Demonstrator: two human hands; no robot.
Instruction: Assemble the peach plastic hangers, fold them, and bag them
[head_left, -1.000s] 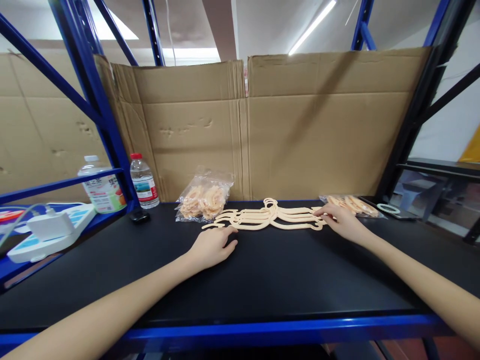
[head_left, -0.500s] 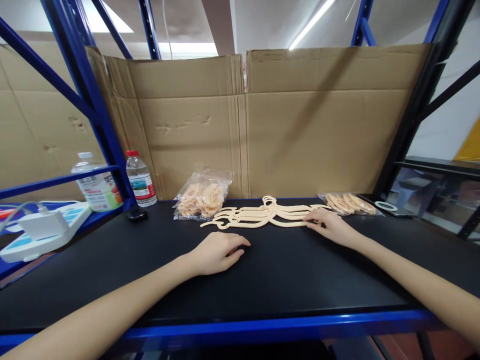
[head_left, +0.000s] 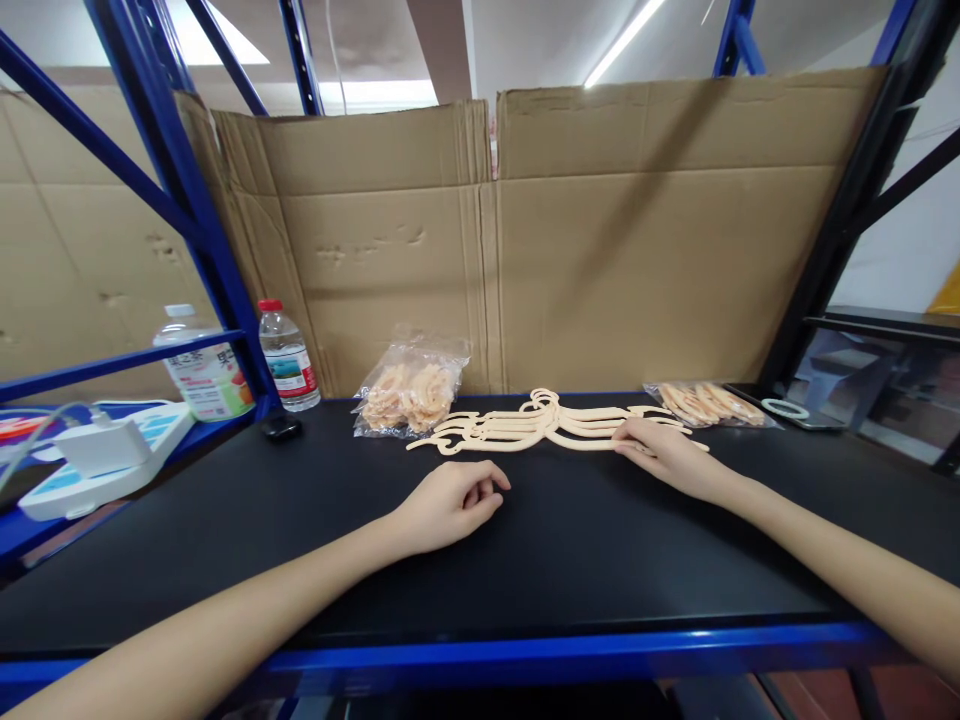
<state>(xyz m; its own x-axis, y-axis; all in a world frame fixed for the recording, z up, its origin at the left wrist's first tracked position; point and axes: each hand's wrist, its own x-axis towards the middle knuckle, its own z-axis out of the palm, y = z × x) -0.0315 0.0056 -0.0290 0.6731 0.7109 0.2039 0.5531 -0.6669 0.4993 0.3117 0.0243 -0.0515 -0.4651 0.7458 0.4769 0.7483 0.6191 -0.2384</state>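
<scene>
A stack of pale beige plastic hangers (head_left: 525,428) lies flat on the black shelf top (head_left: 525,540), near the cardboard at the back. My right hand (head_left: 664,452) rests on the right end of the stack, its fingers lying on the hanger arms. My left hand (head_left: 450,500) lies on the black surface a little in front of the hangers' left end, fingers loosely curled with nothing in them. A clear bag of beige parts (head_left: 409,392) sits behind the left end, and a second bag (head_left: 709,402) lies at the right.
Brown cardboard sheets (head_left: 600,230) wall off the back. Two water bottles (head_left: 285,358) stand at the left by a blue rack post (head_left: 187,200). A white power strip (head_left: 97,460) lies far left, a small black object (head_left: 279,428) near it, a white ring (head_left: 784,408) far right.
My left hand has drawn back from the hangers' left end toward me and curled its fingers. My right hand has slid a little left along the right end of the stack.
</scene>
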